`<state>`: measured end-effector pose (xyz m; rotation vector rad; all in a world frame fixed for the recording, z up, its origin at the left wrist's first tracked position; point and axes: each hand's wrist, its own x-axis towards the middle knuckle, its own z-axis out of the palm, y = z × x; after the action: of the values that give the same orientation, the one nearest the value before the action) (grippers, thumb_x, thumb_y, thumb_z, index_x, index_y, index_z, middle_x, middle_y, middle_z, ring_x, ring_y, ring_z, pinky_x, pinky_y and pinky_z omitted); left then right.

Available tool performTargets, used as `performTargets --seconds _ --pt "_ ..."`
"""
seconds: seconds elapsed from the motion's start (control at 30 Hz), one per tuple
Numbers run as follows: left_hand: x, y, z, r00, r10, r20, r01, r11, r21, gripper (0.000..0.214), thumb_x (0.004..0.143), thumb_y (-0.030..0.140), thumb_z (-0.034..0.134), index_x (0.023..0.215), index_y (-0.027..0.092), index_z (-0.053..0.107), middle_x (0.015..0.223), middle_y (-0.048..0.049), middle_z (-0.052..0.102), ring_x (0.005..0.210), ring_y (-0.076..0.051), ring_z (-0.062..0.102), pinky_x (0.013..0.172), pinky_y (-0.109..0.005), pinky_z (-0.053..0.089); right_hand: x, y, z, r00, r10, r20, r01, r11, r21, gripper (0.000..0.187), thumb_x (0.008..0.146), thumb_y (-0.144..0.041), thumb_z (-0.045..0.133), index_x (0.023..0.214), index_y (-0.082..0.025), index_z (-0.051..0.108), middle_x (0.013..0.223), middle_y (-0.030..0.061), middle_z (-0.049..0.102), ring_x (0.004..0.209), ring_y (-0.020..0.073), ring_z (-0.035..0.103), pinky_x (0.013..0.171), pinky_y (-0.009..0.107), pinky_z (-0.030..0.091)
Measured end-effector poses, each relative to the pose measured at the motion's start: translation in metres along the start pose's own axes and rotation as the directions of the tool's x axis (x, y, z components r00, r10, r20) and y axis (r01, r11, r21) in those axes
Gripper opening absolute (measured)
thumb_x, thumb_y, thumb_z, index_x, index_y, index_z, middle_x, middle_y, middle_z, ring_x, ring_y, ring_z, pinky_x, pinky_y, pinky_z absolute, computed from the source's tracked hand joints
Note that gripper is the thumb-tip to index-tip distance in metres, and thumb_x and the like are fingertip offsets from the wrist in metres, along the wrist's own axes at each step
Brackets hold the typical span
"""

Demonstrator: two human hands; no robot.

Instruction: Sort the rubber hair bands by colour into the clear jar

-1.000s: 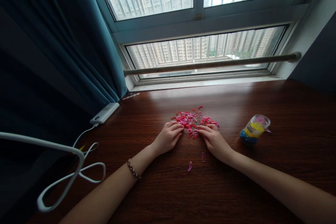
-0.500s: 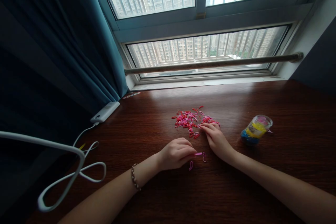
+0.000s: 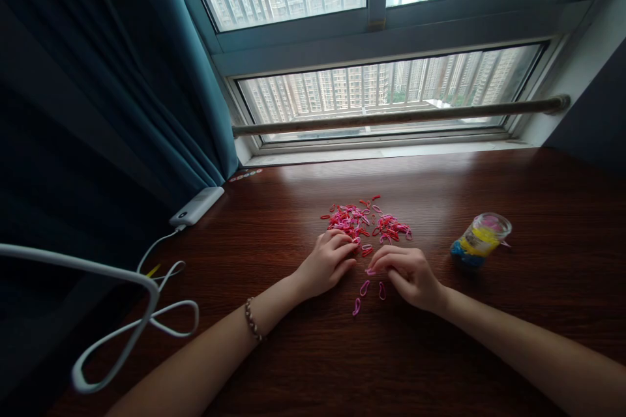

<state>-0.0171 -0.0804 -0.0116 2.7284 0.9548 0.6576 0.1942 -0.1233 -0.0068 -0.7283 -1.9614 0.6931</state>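
Observation:
A loose pile of small pink and red rubber bands lies on the brown table. My left hand rests at the pile's near edge, its fingers stretched out and the thumb apart. The fingertips touch bands there. To the right, my right hand pinches a pink rubber band just above or on the tabletop; I cannot tell which. Between and below the hands lie three separate pink bands, one of them a loop nearest to me.
A clear jar with yellow, blue and pink contents stands to the right. On the left are a white power strip-like box, a looping white cable and a blue curtain. A window with a rail is behind the table.
My left hand let go of a pink band near me and moved up to the pile. My right hand came away from the pile toward me with a pink band.

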Motion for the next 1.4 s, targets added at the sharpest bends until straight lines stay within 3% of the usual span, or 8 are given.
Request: performTargets --seconds 0.23,0.43,0.6,0.73,1.03,1.23,1.33,1.4 --pt "0.001 -0.005 0.001 0.992 -0.011 -0.122 -0.010 0.986 -0.164 0.019 0.084 0.018 0.045 0.097 0.018 0.059 0.098 -0.0070 0.059 0.098 -0.019 0.048 0.091 -0.040 0.038 0.000 0.000 -0.003 0.996 0.048 0.074 -0.052 0.998 0.048 0.028 0.070 -0.001 0.039 0.067 -0.015 0.063 0.076 0.0036 0.066 0.068 0.0123 0.061 0.063 0.022 0.047" --pt "0.001 -0.009 0.002 0.971 -0.039 -0.236 -0.024 0.966 -0.259 0.010 0.081 0.015 0.051 0.081 0.016 0.061 0.083 -0.0058 0.061 0.086 -0.016 0.053 0.081 -0.033 0.045 0.002 0.017 0.002 0.984 0.109 -0.138 -0.133 0.975 -0.178 0.028 0.076 -0.006 0.040 0.085 -0.017 0.064 0.085 0.0048 0.066 0.082 0.0163 0.059 0.076 0.030 0.047" --pt "-0.003 0.004 0.003 0.971 0.193 -0.140 -0.224 0.941 -0.254 0.008 0.079 0.019 0.054 0.078 0.015 0.061 0.071 -0.0046 0.063 0.071 -0.013 0.055 0.068 -0.026 0.046 0.003 0.034 0.008 0.993 0.113 -0.046 -0.122 0.909 -0.398 0.035 0.076 -0.005 0.041 0.097 -0.019 0.065 0.104 0.0056 0.063 0.111 0.0217 0.044 0.096 0.042 0.037" --pt "-0.005 0.015 0.004 0.913 0.405 -0.041 -0.404 0.887 -0.223 0.007 0.077 0.023 0.058 0.080 0.019 0.063 0.069 -0.0024 0.065 0.073 -0.013 0.057 0.070 -0.027 0.044 0.002 0.038 0.008 0.994 0.113 0.002 -0.101 0.898 -0.427 0.038 0.075 -0.003 0.040 0.101 -0.019 0.064 0.105 0.0054 0.062 0.110 0.0211 0.044 0.098 0.042 0.036" --pt "-0.001 0.012 0.005 0.921 0.390 -0.026 -0.382 0.886 -0.263 0.008 0.078 0.024 0.059 0.074 0.017 0.061 0.075 -0.0015 0.068 0.076 -0.013 0.058 0.074 -0.026 0.042 0.002 0.034 0.009 0.988 0.112 -0.109 -0.142 0.937 -0.320 0.029 0.081 -0.010 0.040 0.098 -0.017 0.063 0.103 0.0091 0.059 0.095 0.0183 0.054 0.086 0.034 0.046" --pt "-0.001 0.011 0.001 0.924 0.380 -0.035 -0.374 0.884 -0.280 0.022 0.071 0.037 0.064 0.071 0.016 0.059 0.069 -0.0024 0.066 0.071 -0.012 0.059 0.070 -0.023 0.044 0.006 0.013 0.002 0.961 0.130 -0.244 -0.173 0.972 -0.162 0.021 0.083 -0.022 0.048 0.069 -0.017 0.064 0.076 0.0048 0.062 0.072 0.0146 0.059 0.069 0.027 0.047" --pt "-0.001 -0.001 -0.007 0.931 0.361 -0.054 -0.365 0.921 -0.135 0.026 0.069 0.042 0.064 0.077 0.017 0.061 0.079 -0.0036 0.067 0.085 -0.016 0.057 0.080 -0.028 0.042 0.003 0.003 -0.002 0.979 0.120 -0.166 -0.133 0.989 -0.071 0.035 0.086 -0.023 0.041 0.057 -0.017 0.059 0.063 0.0037 0.061 0.060 0.0119 0.057 0.060 0.023 0.045" --pt "-0.001 -0.012 -0.012 0.961 0.253 -0.107 -0.251 0.967 0.033 0.021 0.074 0.038 0.061 0.082 0.018 0.062 0.092 -0.0047 0.066 0.098 -0.020 0.053 0.089 -0.035 0.038 0.000 -0.001 -0.002 0.997 0.080 -0.005 -0.080 0.997 -0.022 0.039 0.088 -0.024 0.037 0.057 -0.016 0.059 0.061 0.0039 0.061 0.056 0.0110 0.056 0.056 0.022 0.044"
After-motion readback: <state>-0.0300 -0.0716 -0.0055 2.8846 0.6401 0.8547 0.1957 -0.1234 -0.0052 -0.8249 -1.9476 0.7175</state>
